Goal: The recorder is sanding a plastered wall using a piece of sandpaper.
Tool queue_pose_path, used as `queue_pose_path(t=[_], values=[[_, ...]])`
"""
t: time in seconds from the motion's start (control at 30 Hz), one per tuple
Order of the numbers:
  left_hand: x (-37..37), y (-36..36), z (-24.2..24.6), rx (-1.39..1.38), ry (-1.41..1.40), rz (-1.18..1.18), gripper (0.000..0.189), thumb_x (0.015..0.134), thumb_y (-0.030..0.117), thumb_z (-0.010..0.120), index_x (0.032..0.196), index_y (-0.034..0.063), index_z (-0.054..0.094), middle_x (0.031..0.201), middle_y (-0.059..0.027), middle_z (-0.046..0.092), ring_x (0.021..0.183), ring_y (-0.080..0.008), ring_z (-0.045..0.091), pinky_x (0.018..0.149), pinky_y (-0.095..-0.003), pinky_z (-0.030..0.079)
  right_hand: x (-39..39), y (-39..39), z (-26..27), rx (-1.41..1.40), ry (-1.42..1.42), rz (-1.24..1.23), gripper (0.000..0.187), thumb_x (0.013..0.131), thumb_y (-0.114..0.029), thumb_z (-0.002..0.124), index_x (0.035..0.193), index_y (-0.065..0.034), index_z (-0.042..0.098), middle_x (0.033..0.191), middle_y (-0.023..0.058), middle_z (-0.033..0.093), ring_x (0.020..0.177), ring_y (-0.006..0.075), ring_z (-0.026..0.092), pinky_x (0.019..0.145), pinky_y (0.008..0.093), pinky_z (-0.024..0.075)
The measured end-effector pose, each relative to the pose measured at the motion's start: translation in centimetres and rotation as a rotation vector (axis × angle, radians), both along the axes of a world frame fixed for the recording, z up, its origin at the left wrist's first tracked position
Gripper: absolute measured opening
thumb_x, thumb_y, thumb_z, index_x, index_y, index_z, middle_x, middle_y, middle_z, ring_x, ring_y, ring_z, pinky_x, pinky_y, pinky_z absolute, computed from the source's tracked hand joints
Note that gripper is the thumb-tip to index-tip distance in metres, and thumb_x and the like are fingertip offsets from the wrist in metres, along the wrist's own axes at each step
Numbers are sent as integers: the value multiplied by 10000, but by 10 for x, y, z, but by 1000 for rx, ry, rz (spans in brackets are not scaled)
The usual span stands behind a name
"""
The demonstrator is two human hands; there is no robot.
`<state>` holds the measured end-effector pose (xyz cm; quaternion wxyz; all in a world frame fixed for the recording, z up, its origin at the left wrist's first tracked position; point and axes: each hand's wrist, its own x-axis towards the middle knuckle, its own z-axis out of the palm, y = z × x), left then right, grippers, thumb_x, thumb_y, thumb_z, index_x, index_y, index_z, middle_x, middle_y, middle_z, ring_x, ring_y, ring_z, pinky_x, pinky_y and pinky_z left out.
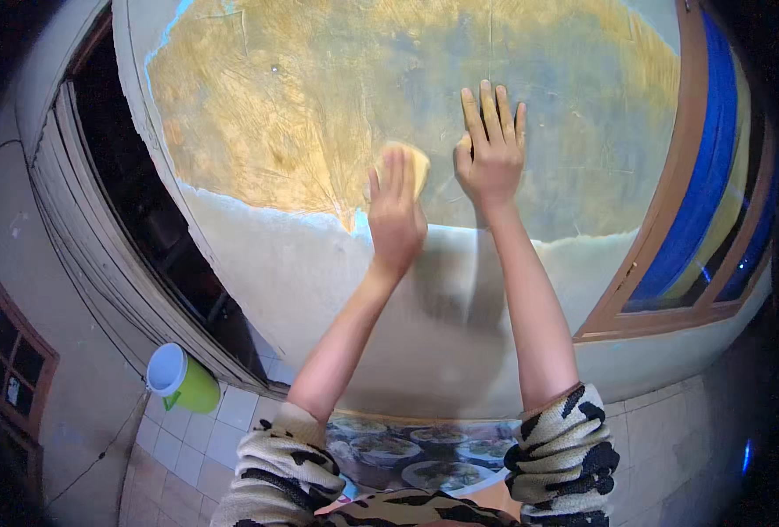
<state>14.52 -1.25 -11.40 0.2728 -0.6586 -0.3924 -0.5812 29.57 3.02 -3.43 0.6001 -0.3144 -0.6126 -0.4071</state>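
Note:
A large yellow-brown and grey patch (284,112) with a ragged, pale-blue lower edge covers the upper part of the wall (271,263) before me. My left hand (397,217) presses a yellow pad, perhaps a sponge or folded cloth (417,168), against the patch near its lower edge; the pad looks slightly blurred. To its right, my right hand (495,155) lies against the patch with fingers spread upward and holds nothing. The two hands are apart. A shadow falls on the wall below them.
At right stands a brown-framed window (653,224) with blue panes. A dark doorway (165,197) opens at left. A green bucket (198,388) sits on floor tiles (208,441) at lower left. A sheet printed with plates of food (429,448) lies below me.

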Motion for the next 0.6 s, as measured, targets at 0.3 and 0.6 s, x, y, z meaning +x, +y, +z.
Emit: queue_pose_path(t=[0.3,0.6], values=[[-6,11,32,62,-18,15,674,778,-81,471,1450,-53,428,1518,-207,424,1458,-333,337,1194,-523,222,2,2,-1,32,-1,-20,608,806,-108,529,1410,-166,564,1489,89,496,1394,290,439,1182,549,266],[-6,7,-5,-36,14,-13,511,930,-17,476,1440,-34,460,1495,-235,446,1459,-346,335,1194,-540,163,2,5,-2,31,6,-28,603,810,-114,534,1409,-170,565,1477,90,508,1383,290,452,1181,547,264]])
